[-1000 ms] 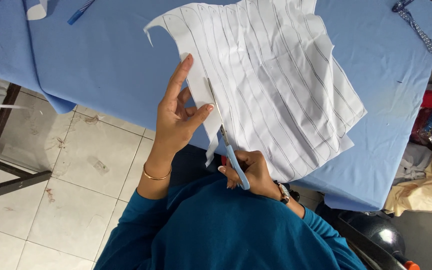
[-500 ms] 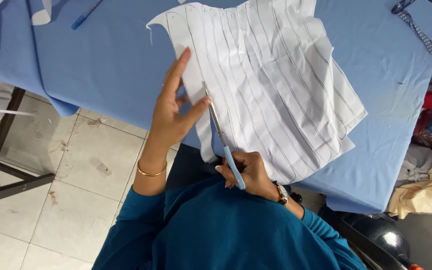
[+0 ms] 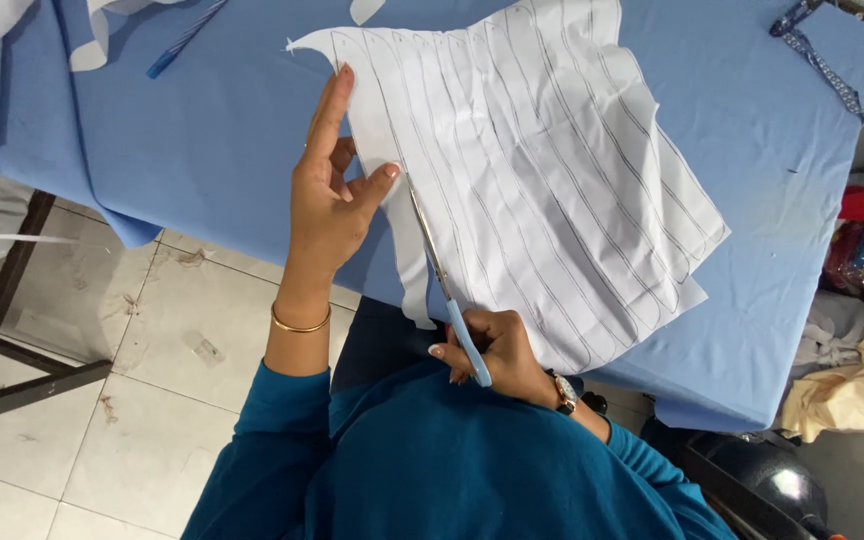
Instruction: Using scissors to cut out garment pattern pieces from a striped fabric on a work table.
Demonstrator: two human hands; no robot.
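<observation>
Two hands work one sheet of white fabric (image 3: 542,170) at the near edge of the worktop (image 3: 202,150). The right hand (image 3: 497,350) has its fingers curled through the pale blue handles of a pair of scissors (image 3: 444,285), gripping them; the slim metal blades run up into the cloth along one of its drawn lines, and from this angle it is hard to say how far they gape. The left hand (image 3: 332,195) lies mostly flat, the forefinger stretched straight along the cut edge and the thumb pressing the narrow freed strip that hangs over the near edge; it pins the cloth rather than clenching it. A thin gold bangle (image 3: 300,322) circles that wrist, a watch (image 3: 564,393) sits on the other, and both sleeves are teal.

The fabric is thin and slightly creased, marked with long parallel pencil lines ending in rounded tips, and spreads from the middle of the worktop toward its right near corner. A smooth blue cover drapes the worktop. A blue pen (image 3: 184,40) lies near the far left corner, a patterned ribbon (image 3: 820,55) at the far right corner. Below, pale floor tiles (image 3: 102,400) look scuffed, a dark metal frame (image 3: 12,330) stands at the left, and bundled cloths (image 3: 852,390) are heaped at the right.
</observation>
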